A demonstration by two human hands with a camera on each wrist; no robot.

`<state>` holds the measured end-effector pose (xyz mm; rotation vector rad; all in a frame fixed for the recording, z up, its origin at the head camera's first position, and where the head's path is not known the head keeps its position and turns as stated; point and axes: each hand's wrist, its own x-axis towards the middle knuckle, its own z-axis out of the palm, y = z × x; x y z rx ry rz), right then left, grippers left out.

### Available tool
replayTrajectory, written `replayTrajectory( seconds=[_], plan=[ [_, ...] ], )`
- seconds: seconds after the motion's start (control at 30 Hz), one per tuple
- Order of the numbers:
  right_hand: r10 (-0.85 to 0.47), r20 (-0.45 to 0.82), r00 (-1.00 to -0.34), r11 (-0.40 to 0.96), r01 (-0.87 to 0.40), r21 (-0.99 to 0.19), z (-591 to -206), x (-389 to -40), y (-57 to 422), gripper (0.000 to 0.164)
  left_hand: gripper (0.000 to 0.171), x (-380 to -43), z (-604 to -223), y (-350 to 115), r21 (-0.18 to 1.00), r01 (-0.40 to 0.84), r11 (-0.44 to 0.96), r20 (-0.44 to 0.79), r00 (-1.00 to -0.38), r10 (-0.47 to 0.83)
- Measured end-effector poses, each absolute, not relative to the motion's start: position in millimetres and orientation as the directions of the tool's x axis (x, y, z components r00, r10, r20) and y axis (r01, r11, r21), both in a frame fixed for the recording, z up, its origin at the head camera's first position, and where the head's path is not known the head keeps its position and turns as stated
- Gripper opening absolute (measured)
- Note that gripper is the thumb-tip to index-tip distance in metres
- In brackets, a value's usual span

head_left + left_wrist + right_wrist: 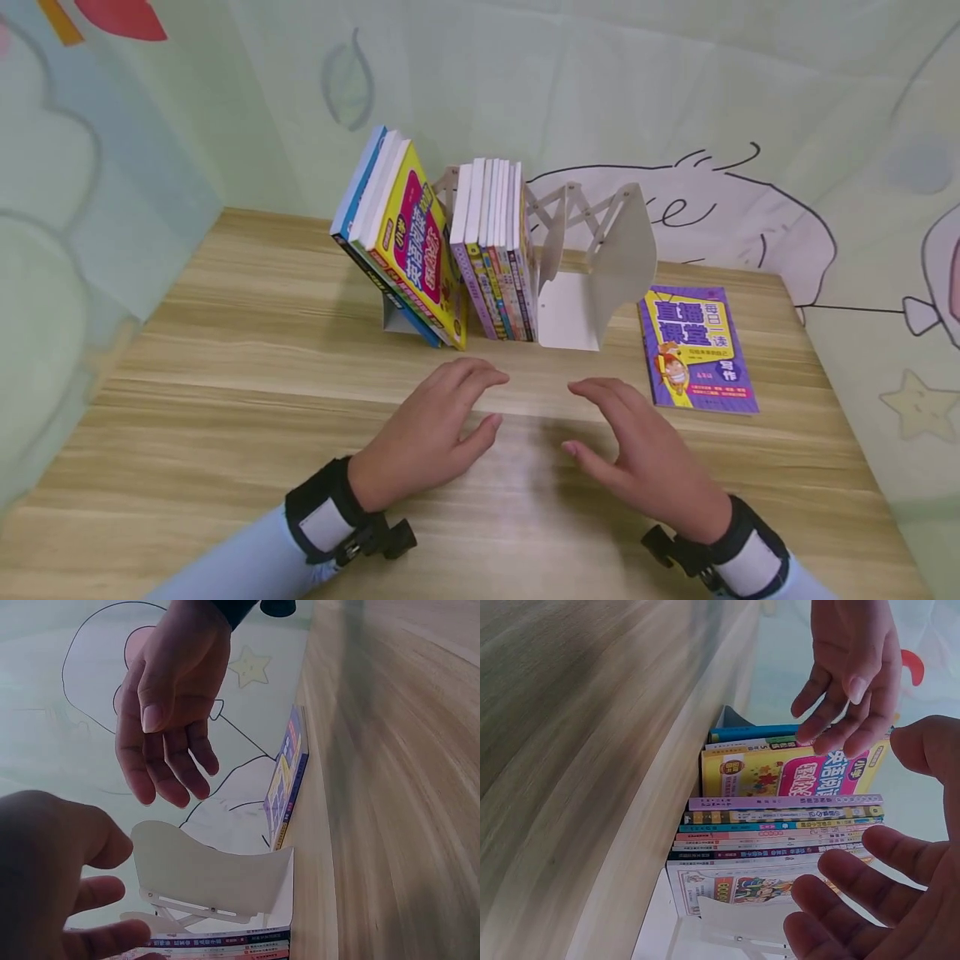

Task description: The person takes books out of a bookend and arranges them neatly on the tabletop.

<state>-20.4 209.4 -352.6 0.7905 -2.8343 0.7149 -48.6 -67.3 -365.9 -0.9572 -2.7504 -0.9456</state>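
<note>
Both hands hover over the table in front of a white folding bookshelf (626, 250), palms facing each other with a gap between. The left hand (435, 429), fingers loosely bent, holds nothing and is nearest the shelved books. Holding nothing either, the right hand (648, 454) is nearest a purple and yellow book (697, 350) lying flat at the right. In the shelf's left section a yellow book (420, 242) leans left with white and blue books behind it. A row of thinner books (495, 250) stands upright in the middle section. The right section of the shelf holds no book.
The wooden table (225, 400) meets a printed cloth backdrop (465, 92) behind the shelf and at both sides. Each wrist wears a black strap (322, 508) with a small camera.
</note>
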Motion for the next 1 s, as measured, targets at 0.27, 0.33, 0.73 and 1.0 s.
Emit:
replayTrajectory(
  seconds=[0.27, 0.33, 0.73, 1.0],
  plan=[
    [-0.438, 0.189, -0.879, 0.778, -0.476, -0.409, -353.4, -20.3, 215.9, 0.060, 0.045, -69.6, -342.1, -51.5, 0.406, 0.674, 0.617, 0.366, -0.739, 0.566],
    [-0.437, 0.185, -0.880, 0.779, -0.473, -0.412, -354.8, -19.7, 218.1, 0.059, 0.045, -77.6, -335.3, -47.9, 0.365, 0.687, 0.628, 0.403, -0.725, 0.559],
    [-0.403, 0.169, -0.899, 0.791, -0.436, -0.429, -364.6, -13.9, 227.2, 0.053, 0.048, -122.5, -304.7, -28.6, 0.248, 0.621, 0.743, 0.493, -0.742, 0.455],
    [-0.394, 0.163, -0.905, 0.794, -0.424, -0.435, -369.2, -10.9, 230.7, 0.052, 0.061, -133.3, -301.0, -20.9, 0.264, 0.555, 0.789, 0.362, -0.815, 0.452]
  ],
)
